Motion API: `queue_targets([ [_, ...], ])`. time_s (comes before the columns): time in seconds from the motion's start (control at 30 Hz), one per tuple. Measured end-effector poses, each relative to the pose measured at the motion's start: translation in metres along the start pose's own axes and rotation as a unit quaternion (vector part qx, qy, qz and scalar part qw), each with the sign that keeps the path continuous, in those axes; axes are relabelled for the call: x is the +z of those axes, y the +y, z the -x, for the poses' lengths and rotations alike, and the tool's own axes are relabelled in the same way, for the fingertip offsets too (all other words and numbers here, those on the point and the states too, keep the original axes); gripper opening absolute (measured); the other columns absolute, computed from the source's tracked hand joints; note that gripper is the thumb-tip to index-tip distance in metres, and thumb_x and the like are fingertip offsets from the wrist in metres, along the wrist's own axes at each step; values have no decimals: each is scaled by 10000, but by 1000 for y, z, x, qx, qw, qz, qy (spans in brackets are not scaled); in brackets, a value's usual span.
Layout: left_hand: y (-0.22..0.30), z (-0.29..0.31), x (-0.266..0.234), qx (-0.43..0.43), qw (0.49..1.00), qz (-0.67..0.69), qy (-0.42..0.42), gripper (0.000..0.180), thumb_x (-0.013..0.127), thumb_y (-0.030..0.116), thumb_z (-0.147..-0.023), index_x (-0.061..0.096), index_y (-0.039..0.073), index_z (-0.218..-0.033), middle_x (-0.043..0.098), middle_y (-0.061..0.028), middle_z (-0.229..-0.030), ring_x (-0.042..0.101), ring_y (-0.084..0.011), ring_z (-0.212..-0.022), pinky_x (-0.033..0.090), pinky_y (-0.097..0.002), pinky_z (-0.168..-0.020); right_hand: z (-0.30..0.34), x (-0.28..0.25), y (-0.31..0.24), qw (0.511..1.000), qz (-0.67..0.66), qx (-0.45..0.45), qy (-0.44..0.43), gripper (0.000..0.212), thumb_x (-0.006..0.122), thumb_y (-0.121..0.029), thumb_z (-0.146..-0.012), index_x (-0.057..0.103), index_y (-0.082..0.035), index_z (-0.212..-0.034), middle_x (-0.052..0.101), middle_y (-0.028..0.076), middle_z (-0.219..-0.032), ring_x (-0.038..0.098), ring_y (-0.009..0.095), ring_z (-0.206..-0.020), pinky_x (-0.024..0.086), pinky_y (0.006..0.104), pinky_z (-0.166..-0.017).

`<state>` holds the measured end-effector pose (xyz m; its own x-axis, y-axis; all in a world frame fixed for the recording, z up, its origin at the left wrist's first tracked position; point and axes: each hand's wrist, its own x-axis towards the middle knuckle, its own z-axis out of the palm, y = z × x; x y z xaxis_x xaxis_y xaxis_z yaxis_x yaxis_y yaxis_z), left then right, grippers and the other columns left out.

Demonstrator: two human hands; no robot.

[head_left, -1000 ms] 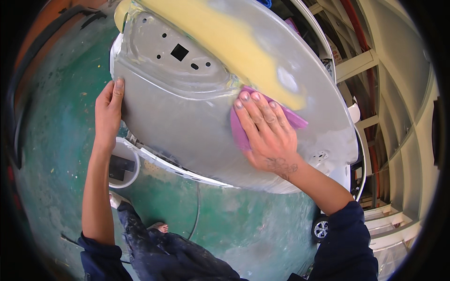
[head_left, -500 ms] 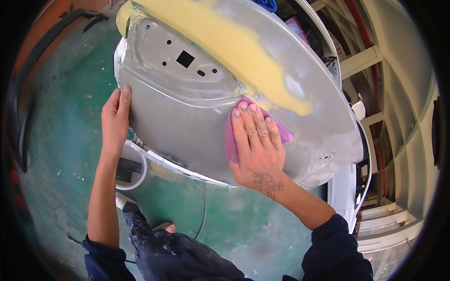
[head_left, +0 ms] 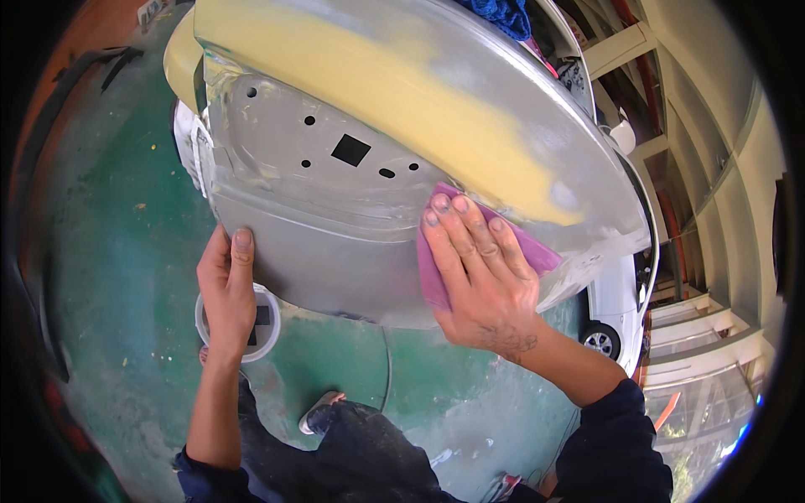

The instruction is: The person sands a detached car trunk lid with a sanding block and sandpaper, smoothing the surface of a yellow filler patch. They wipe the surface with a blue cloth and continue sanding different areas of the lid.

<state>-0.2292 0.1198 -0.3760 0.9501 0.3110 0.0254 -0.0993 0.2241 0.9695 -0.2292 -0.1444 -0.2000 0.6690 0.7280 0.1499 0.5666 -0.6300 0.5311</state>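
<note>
A car boot lid [head_left: 335,268], sanded grey with a broad band of yellow filler [head_left: 402,92], fills the upper middle. My left hand [head_left: 228,289] grips its lower left edge, thumb on the outer face and fingers curled behind, partly hidden. My right hand [head_left: 490,277] lies with straight fingers on a purple sheet of sandpaper [head_left: 432,272]. It presses the sheet against the lid at the right end of the recess [head_left: 277,126], just below the filler. The right thumb is hidden. Several dark holes, one of them square, open through the recess.
A white bucket [head_left: 272,339] with dark pieces inside stands on the green floor [head_left: 126,251] behind my left hand. A thin hose [head_left: 388,360] runs along the floor. Blue cloth [head_left: 503,15] lies beyond the lid. A white car [head_left: 616,314] stands at right.
The view has shifted, so the lid's lower edge sits differently over the floor. My left hand is lower along the lid's edge. My right hand stays on the sandpaper near the recess. My feet have moved.
</note>
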Motion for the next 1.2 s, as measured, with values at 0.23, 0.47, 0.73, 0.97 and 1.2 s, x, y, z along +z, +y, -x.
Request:
queue_targets([
  [0.23, 3, 2, -2, 12, 1000, -6, -5, 389, 553, 338, -1139, 653, -25, -1235, 612, 26, -943, 472, -76, -879, 403, -233, -813, -17, -19, -8, 999, -1, 22, -42, 697, 641, -172, -767, 625, 21, -1436, 586, 184, -1539, 514, 306, -1487, 302, 442, -1264],
  [0.47, -2, 0, 7, 43, 999, -9, 22, 386, 556, 390, -1137, 654, 18, -1106, 445, 102, -817, 317, -30, -749, 259, -222, -646, -33, -25, 5, 997, 3, -26, -73, 817, 688, -169, -725, 565, -29, -1521, 564, 152, -1572, 510, 287, -1492, 281, 443, -1269],
  [0.73, 4, 4, 10, 10, 999, 3, 32, 367, 611, 326, -1118, 543, 18, -931, 416, 66, -806, 335, -72, -787, 309, -237, -678, -27, -18, 23, 987, 126, -96, -34, 834, 715, -272, -730, 574, -58, -1524, 565, 99, -1586, 497, 249, -1506, 150, 448, -1305],
  [0.97, -5, -4, 8, 69, 996, -12, 54, 429, 638, 333, -1103, 449, 32, -860, 339, 52, -768, 279, -83, -743, 279, -268, -615, -38, -28, 20, 985, 96, -113, -90, 904, 725, -191, -689, 522, -38, -1557, 525, 155, -1607, 457, 273, -1534, 212, 458, -1297],
  [1.2, -5, -3, 17, 94, 992, 2, 84, 454, 657, 344, -1090, 445, 26, -844, 332, 39, -739, 281, -85, -727, 275, -275, -596, -34, -25, 21, 981, 129, -123, -78, 873, 691, -139, -726, 500, -35, -1572, 503, 146, -1626, 448, 278, -1540, 212, 460, -1298],
])
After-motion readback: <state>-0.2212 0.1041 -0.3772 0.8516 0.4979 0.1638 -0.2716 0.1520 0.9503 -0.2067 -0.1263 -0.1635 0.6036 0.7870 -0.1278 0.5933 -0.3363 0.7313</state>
